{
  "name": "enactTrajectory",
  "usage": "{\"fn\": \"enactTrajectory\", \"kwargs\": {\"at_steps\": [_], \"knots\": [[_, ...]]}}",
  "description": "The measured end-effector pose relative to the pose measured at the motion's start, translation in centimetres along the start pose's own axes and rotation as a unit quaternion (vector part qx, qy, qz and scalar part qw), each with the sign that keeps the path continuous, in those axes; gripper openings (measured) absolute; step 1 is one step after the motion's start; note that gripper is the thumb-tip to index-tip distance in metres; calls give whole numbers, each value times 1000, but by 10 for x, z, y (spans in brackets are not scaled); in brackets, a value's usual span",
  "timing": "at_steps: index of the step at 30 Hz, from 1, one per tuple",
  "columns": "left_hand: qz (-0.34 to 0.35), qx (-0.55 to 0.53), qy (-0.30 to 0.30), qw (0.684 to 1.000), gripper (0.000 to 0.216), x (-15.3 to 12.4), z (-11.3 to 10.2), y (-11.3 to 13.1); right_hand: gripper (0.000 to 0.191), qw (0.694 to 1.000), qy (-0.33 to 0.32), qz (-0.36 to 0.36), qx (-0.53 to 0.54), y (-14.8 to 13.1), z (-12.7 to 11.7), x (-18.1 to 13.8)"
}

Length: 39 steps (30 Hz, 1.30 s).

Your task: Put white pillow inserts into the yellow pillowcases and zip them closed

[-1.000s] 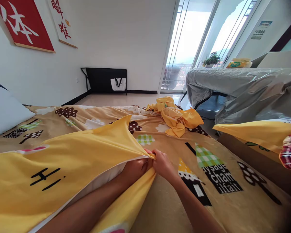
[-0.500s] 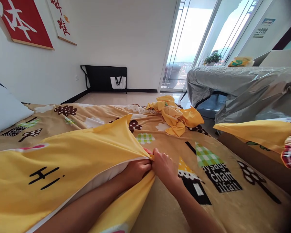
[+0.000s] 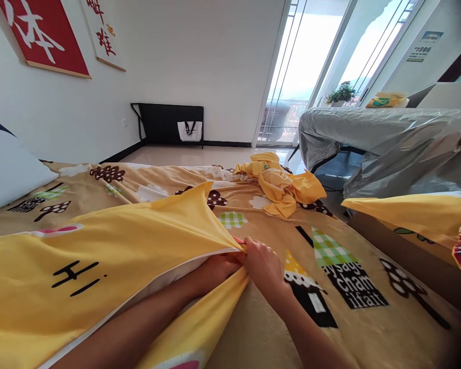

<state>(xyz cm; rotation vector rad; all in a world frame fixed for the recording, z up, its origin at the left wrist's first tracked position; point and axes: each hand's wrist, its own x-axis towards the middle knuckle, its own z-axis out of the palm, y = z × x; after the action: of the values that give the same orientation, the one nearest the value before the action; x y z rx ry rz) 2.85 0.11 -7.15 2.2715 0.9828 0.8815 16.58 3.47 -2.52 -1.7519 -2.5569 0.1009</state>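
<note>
A yellow fabric cover (image 3: 146, 225) printed with "Hi." lies across the left half of the bed, its white-edged opening facing me. My left hand (image 3: 225, 266) reaches through that opening, its fingers curled at the gathered edge and partly hidden by cloth and my other hand. Pressed up against it from the right, my right hand (image 3: 264, 264) is closed around the same bunched edge. The cloth is stretched into folds toward both fists, and one corner peaks up behind them. A small reddish bit shows just above the grip.
A patterned tan blanket (image 3: 253, 328) covers the bed. Crumpled yellow cloth (image 3: 282, 187) lies at its far edge, a white pillow (image 3: 15, 169) at left. On the right are a cardboard box (image 3: 388, 256) with yellow fabric over it and a plastic-draped table (image 3: 384, 128).
The whole view has shifted slightly, with everything a little farther right. My left hand has slid slightly deeper behind my right hand; both keep their grip on the edge.
</note>
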Motion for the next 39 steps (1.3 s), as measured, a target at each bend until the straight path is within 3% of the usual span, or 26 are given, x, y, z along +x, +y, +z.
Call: {"fn": "enactTrajectory", "kwargs": {"at_steps": [4, 7, 14, 20, 24, 29, 34, 39], "knots": [[-16, 125, -2, 992, 30, -2, 8, -7, 24, 999, -1, 1, 47, 3, 3, 3], [-42, 162, 4, 986, 32, -2, 13, -10, 23, 997, 0, -10, 74, 5, 7, 7], [-2, 271, -17, 962, 44, -4, 30, -41, 32, 991, -5, -29, 128, 7, 9, 10], [-38, 376, -9, 926, 31, -8, 41, -45, 21, 995, -36, -42, 87, 13, 12, 13], [-35, 393, -17, 919, 24, -9, 41, -39, 16, 997, -58, -51, 30, 14, 17, 12], [-40, 372, -32, 927, 31, -6, 38, -40, 26, 999, -23, -9, -25, 7, 13, 7], [-60, 321, -31, 945, 40, -5, 33, -41, 25, 997, -2, -15, 74, 4, 14, 8], [-66, 339, -34, 938, 44, -7, 34, -47, 27, 977, 42, -26, 208, 7, 28, 16]]}}
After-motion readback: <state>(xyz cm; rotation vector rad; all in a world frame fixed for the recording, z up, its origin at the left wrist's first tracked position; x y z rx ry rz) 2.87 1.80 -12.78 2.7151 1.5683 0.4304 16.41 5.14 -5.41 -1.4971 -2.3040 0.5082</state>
